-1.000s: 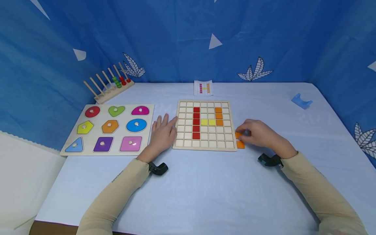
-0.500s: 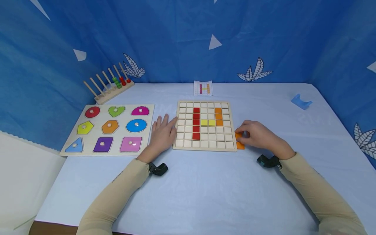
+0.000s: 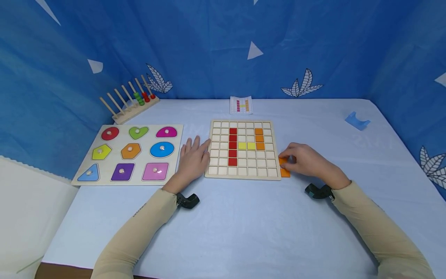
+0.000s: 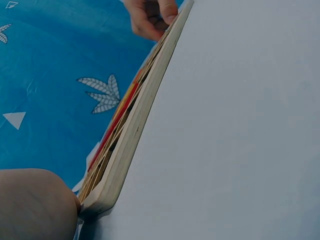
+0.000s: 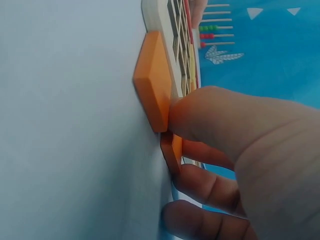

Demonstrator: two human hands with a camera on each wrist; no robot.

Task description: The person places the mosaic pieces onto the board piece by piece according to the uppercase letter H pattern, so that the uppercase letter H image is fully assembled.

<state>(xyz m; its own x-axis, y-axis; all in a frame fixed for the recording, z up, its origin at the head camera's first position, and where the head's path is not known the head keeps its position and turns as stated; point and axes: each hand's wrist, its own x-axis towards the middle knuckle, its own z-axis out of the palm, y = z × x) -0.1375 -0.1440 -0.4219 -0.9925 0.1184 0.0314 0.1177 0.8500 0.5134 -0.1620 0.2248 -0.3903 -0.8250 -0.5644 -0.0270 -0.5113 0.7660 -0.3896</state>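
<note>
A wooden grid board [image 3: 242,178] lies flat on the table. A column of red tiles [image 3: 232,147], yellow tiles [image 3: 246,145] and a short column of orange tiles [image 3: 259,138] sit in its cells. My left hand [image 3: 193,159] rests with spread fingers against the board's left edge. Beside the right edge, my right hand [image 3: 306,159] pinches a loose orange tile [image 5: 172,152], partly hidden by its fingers. Another orange tile [image 5: 151,75] lies nearer me, against the board's side; the right thumb touches it.
A pattern card [image 3: 241,105] lies behind the board. On the left are a knobbed shape puzzle [image 3: 118,159] and a peg stand [image 3: 136,112] with green and red beads. A blue plastic piece [image 3: 357,121] lies at the back right, before the blue curtain [image 3: 216,50].
My right hand has shifted slightly at the loose orange tiles, and the gap seen between them has closed. The left hand stays where it was.
</note>
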